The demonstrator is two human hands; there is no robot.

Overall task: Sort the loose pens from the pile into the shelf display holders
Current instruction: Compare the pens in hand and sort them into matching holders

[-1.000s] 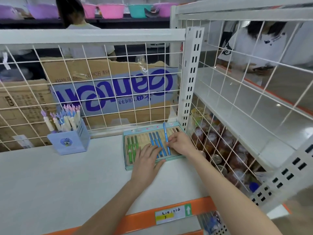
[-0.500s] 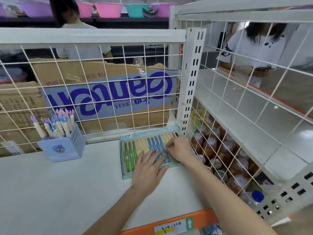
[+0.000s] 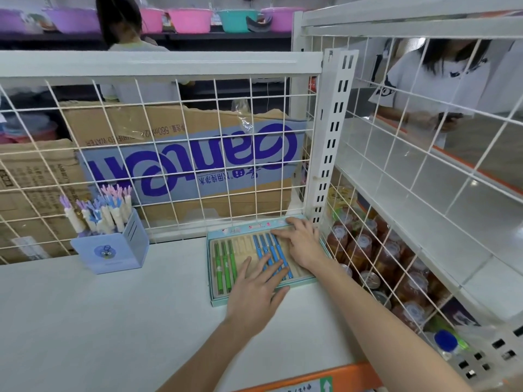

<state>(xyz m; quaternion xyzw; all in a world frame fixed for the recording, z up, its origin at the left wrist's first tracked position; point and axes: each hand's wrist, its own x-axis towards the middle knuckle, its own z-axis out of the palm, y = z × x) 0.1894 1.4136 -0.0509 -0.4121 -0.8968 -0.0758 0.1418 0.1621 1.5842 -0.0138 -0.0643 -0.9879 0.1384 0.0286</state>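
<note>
Both hands lie flat with fingers spread, gripping nothing: the left hand [image 3: 254, 290] presses the blue pens [image 3: 271, 254] under its fingertips in the tray [image 3: 215, 299], the right hand [image 3: 301, 244] apparently touching their tops.

Even, bright, diffuse light is cast from above; shadows are faint. Straight lines are bowed toward the edges, and the background is slightly blurred.

My shelf [image 3: 113, 321] is smooth matt white; its grid [image 3: 175, 154] is white-coated wire. The carton [image 3: 181, 154] behind is rough cardboard, the pens [image 3: 271, 256] glossy plastic.
</note>
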